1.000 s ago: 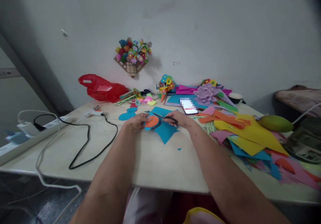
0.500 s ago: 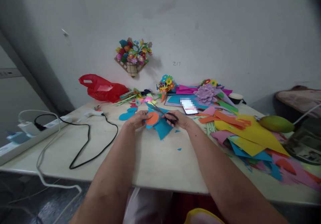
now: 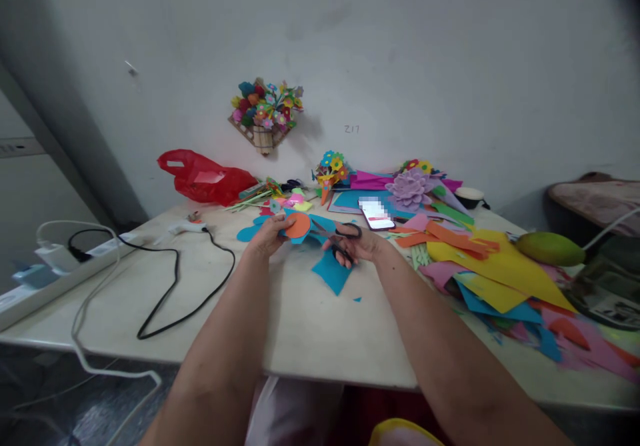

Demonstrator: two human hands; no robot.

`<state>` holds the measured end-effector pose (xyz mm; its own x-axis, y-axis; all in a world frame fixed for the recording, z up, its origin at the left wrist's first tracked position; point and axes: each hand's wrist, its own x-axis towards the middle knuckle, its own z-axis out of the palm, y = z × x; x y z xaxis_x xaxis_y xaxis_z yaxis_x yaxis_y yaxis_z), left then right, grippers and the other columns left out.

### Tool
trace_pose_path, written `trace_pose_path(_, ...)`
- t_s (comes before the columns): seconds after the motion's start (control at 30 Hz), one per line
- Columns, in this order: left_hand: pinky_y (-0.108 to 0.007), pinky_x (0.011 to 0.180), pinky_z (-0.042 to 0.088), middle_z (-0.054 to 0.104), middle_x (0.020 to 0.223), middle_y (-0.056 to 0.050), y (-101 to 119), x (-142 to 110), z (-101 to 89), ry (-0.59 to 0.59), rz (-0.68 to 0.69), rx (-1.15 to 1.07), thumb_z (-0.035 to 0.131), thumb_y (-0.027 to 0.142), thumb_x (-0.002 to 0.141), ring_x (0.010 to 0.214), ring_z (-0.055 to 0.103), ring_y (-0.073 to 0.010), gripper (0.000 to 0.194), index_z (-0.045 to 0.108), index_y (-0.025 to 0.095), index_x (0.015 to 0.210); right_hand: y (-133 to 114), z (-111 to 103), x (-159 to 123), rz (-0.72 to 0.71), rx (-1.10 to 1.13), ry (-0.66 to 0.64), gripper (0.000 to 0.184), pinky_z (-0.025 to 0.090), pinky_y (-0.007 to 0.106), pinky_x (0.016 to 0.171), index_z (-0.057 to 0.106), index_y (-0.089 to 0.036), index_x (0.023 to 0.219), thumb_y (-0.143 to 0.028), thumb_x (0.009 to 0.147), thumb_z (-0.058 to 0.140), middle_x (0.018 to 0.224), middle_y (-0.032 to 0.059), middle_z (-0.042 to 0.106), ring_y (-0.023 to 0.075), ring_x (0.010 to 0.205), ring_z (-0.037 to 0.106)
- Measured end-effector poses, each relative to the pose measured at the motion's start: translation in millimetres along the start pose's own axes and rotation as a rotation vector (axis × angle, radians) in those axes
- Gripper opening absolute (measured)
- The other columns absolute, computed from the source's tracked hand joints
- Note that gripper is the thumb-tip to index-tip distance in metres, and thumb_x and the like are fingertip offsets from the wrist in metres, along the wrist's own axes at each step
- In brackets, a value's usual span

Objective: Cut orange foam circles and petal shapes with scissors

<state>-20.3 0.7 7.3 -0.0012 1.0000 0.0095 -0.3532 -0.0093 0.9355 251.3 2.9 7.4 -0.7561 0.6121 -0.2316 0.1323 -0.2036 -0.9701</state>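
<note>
Dim, greyish light, slightly soft throughout; wide-angle bending, dark upper-right corner, perhaps lens edge.

Black-handled scissors (image 3: 347,242) stand open at blue sheet (image 3: 324,225) beneath an orange disc (image 3: 299,225).

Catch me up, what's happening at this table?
A person is cutting blue craft sheet by hand. The left hand has its grip on a round orange disc held against a blue craft sheet. The right hand holds black-handled metal scissors, handles spread, blades at that sheet. A pointed blue piece is below the scissors; I can't tell if it's fully cut free. A lit phone lies beyond the hands.
</note>
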Motion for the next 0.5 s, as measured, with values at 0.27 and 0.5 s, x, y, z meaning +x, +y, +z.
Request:
trace_pose_path(0.27, -0.025, 0.059, 0.056, 0.074, 0.074, -0.003, -1, 3, 0.7, 0.167, 0.062, -0.035, 0.092, 0.010, 0.068, 0.064, 0.069, -0.0156, 0.022, 0.072, 0.016, 0.077, -4, 4, -18, -0.121, 0.009, 0.089, 0.060, 0.033, 0.024, 0.031, 0.074, -0.016, 0.082, -0.070, 0.101, 0.054, 0.052, 0.0070, 0.066, 0.0173, 0.034, 0.052)
trace_pose_path(0.5, -0.025, 0.058, 0.050, 0.068, 0.066, 0.000, -5, 1, 7.1, 0.036, 0.061, 0.043, 0.099, 0.016, 0.061, 0.061, 0.066, -0.0155, 0.036, 0.063, 0.019, 0.067, -12, 16, -2, -0.465, 0.177, 0.605, 0.032, 0.039, 0.023, 0.044, 0.067, -0.021, 0.086, -0.043, 0.079, 0.089, 0.067, 0.0033, 0.074, 0.0169, 0.055, 0.067)
